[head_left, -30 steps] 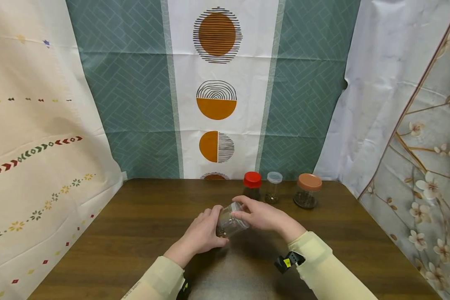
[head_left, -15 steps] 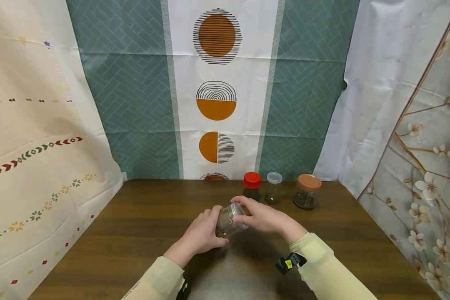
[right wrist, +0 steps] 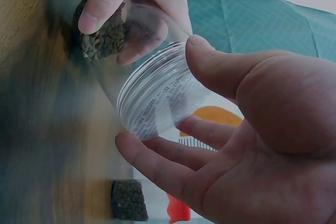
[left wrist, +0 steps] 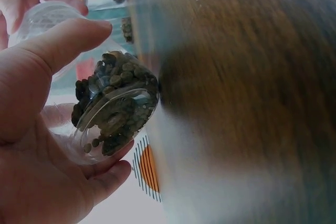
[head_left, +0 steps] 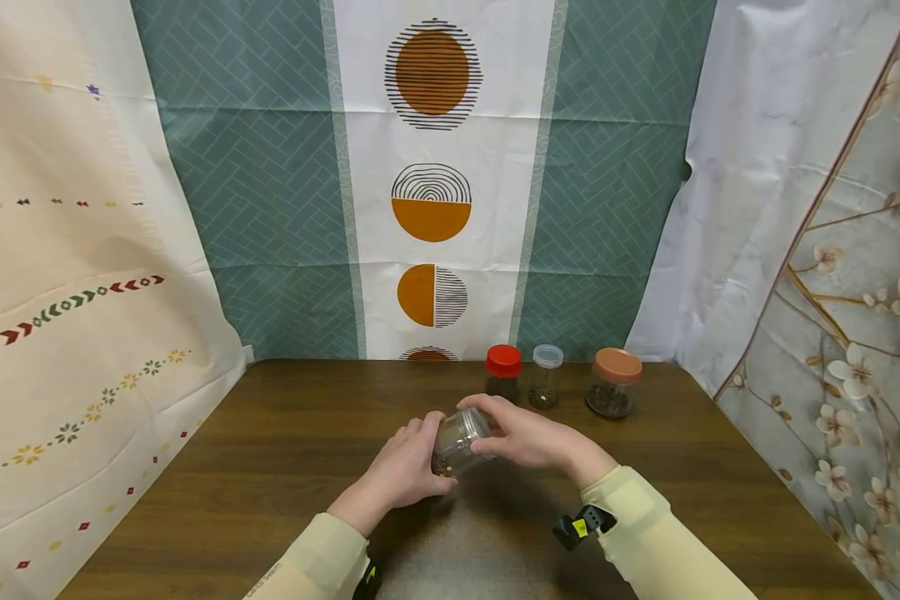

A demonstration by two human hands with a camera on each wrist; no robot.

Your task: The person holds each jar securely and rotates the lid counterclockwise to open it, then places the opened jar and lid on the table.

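A clear jar [head_left: 453, 446] lies tilted low over the table, its mouth end toward the right. Small dark pebbles [left wrist: 118, 85] have gathered at its bottom end. My left hand [head_left: 401, 467] grips the jar around its lower body, thumb on the near side. My right hand [head_left: 528, 433] holds the jar's clear ribbed lid [right wrist: 157, 95] between thumb and fingers. In the right wrist view, the thumb presses the lid's upper edge and a fingertip its lower edge. Faint print shows through the lid.
Behind the right hand stand a red-lidded jar [head_left: 503, 367], a slim clear-lidded jar [head_left: 546, 375] and a wider jar with a copper-coloured lid [head_left: 615, 383], each with dark contents. The brown wooden table [head_left: 307, 408] ends at a patterned cloth backdrop [head_left: 285, 308].
My right hand has turned slightly on the lid, its fingers shifting a little left and its thumb a little lower. The left hand and the standing jars have stayed put.
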